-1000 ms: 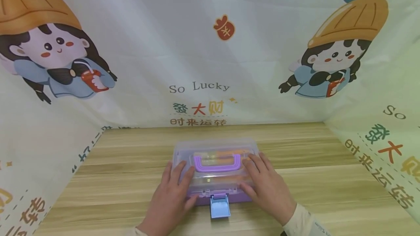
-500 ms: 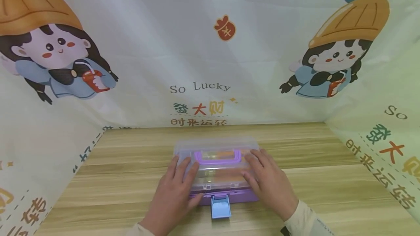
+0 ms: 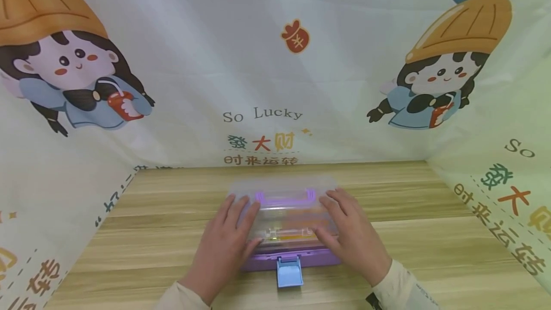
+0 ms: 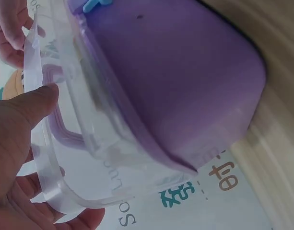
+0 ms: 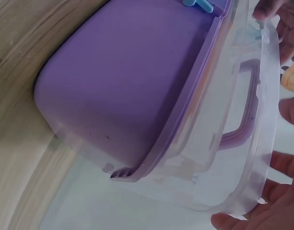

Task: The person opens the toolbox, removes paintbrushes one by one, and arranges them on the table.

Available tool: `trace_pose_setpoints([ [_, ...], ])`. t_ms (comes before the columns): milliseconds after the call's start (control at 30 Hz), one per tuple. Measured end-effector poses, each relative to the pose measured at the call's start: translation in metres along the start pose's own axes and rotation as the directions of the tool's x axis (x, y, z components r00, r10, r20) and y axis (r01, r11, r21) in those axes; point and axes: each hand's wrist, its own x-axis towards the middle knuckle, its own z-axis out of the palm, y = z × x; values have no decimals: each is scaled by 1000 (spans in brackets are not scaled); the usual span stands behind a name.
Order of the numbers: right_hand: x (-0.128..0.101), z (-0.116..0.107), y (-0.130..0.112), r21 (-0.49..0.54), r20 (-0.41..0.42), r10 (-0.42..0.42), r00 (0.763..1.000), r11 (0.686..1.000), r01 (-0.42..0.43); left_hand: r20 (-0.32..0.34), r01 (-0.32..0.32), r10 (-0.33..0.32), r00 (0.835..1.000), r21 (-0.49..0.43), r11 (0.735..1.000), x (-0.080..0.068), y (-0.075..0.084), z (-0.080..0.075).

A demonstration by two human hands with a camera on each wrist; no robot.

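A storage box with a purple base (image 3: 320, 258) rests on the table, front towards me. Its clear lid (image 3: 280, 213) is tilted up at the front, hinged side away, and bears a purple handle (image 3: 284, 201). My left hand (image 3: 221, 245) holds the lid's left side, thumb near the front rim and fingers spread over the top. The right hand (image 3: 357, 238) grips the right side likewise. Both wrist views show thumb and fingers on either side of the lid (image 5: 269, 86). A light blue latch (image 3: 290, 272) hangs unfastened in front. Orange and yellowish items (image 3: 297, 236) show blurred inside.
The wood-grain table (image 3: 430, 233) extends to both sides of the box. Printed cloth (image 3: 344, 123) hangs behind it and along the left and right sides.
The lid's front edge has risen off the purple base and swung back, the handle tilting away. Both hands have moved slightly up and away with it.
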Motion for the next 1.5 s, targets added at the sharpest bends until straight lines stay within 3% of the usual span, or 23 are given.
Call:
trace_pose_setpoints([
  [433, 9, 1, 0, -103, -16, -108, 994, 989, 106, -15, 44, -44, 999, -34, 998, 9, -4, -6],
  [600, 11, 1, 1, -124, -13, -103, 995, 987, 100, -36, 51, -52, 998, -36, 998, 11, -4, -6],
  [1000, 18, -4, 4, -125, 15, -101, 995, 987, 102, -168, 10, -20, 986, -60, 998, 7, -2, -1],
  [1500, 36, -6, 9, -166, 11, -112, 994, 980, 112, -134, 37, -39, 990, -16, 999, -6, 4, 4],
])
